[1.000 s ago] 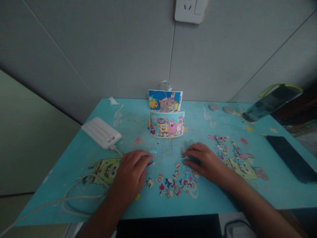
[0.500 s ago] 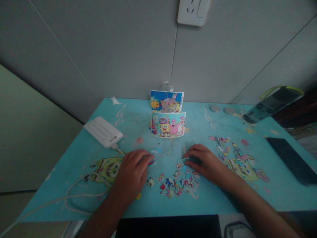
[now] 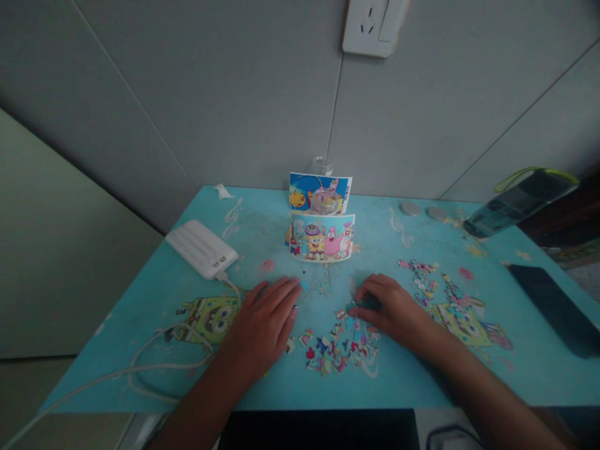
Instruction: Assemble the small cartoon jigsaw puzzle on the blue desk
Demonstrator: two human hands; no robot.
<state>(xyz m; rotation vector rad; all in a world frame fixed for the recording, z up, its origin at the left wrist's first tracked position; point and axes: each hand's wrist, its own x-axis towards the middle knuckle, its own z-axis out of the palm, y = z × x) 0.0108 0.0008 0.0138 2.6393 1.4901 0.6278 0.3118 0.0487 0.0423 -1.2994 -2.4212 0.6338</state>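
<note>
The loose jigsaw pieces point(image 3: 340, 354) lie heaped on the turquoise table point(image 3: 300, 390), near its front edge. From that heap, the left hand point(image 3: 268, 315) is at 10 o'clock, palm down, fingers extended; the right hand point(image 3: 385, 307) is at 2 o'clock, fingers bent, by small pieces. I cannot tell whether either grips one. At 12 o'clock stand two cartoon cards point(image 3: 322, 237), the rear one with barcode-like stripes; at 10, a white power bank point(image 3: 201, 249) bears a dark label, unreadable.
</note>
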